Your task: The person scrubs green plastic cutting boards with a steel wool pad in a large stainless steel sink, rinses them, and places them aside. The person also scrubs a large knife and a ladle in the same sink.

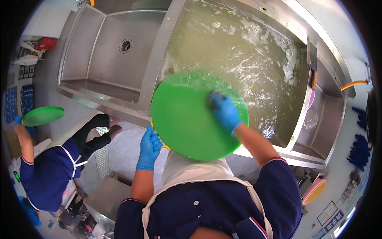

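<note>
A large round green plastic chopping board (191, 119) lies tilted across the near edge of a water-filled steel sink (247, 53), its far edge in the cloudy water. Gloved in blue, my left hand (150, 145) grips the board's yellow handle (166, 147) at its left side. My right hand (225, 110), also in a blue glove, is on the board's right part, blurred, with its fingers around a dark scrubber (215, 98). What the scrubber is made of cannot be told.
Left of the full sink is a steel basin (125, 68) with a drain. A cleaver (312, 56) rests on the right divider, beside a narrower basin (328, 119). At far left, a co-worker (49, 176) in an apron holds another green round board (44, 116).
</note>
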Motion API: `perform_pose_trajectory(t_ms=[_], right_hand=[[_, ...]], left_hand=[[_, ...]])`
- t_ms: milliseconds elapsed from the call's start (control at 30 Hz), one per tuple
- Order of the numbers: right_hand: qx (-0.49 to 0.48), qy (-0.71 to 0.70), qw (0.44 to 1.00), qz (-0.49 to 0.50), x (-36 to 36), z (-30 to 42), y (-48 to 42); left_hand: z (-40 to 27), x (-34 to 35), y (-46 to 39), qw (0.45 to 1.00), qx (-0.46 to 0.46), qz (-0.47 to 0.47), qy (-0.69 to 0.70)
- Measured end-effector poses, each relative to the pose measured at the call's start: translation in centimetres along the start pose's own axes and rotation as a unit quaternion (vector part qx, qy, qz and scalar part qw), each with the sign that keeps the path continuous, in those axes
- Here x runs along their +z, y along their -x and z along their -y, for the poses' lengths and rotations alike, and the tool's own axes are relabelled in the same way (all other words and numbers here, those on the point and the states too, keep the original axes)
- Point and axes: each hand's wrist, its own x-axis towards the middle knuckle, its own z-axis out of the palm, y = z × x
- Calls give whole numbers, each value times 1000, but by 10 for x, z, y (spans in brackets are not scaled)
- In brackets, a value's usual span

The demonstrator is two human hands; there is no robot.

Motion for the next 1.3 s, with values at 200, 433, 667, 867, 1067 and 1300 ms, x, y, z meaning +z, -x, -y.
perform_pose_trajectory(t_ms=[200, 433, 667, 867, 1067, 1300], right_hand=[[-242, 88, 966, -26, 68, 97, -18], [113, 207, 970, -60, 21, -27, -77], [-278, 156, 947, -45, 81, 128, 0], [240, -112, 946, -188, 6, 3, -130], [-119, 148, 976, -107, 69, 93, -82], [68, -403, 911, 56, 30, 103, 31]], left_hand=[[-2, 5, 2, 999, -8, -48, -6], [-5, -1, -1, 999, 6, -9, -31], [3, -12, -14, 994, 27, -1, -109], [9, -24, -24, 992, 38, 37, -115], [1, -19, -26, 989, 42, 28, -138], [11, -22, -26, 990, 71, 31, -120]])
